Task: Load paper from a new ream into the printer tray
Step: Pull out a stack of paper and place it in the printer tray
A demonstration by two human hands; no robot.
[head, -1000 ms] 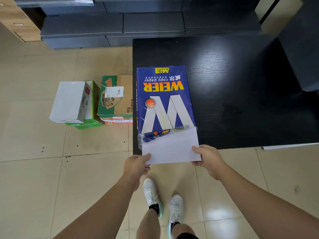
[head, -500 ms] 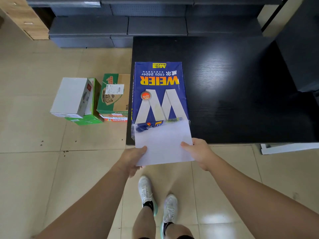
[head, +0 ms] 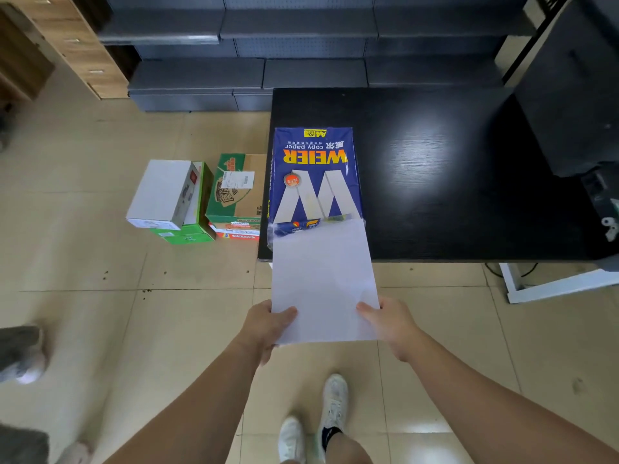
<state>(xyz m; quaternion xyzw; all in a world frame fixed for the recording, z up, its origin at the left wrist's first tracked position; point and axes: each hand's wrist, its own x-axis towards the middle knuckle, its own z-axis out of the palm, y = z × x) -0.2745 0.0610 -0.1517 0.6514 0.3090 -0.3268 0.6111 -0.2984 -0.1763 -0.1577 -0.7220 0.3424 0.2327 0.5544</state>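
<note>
My left hand point(head: 268, 326) and right hand point(head: 390, 321) grip the paper stack point(head: 323, 279), now drawn farther out of the blue ream wrapper point(head: 315, 175) at frame centre, nearly free for loading.

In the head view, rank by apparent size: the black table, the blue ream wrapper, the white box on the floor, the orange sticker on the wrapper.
1. black table
2. blue ream wrapper
3. white box, though it sits lower on the floor, farther from the camera, so this rank is less sure
4. orange sticker
</note>
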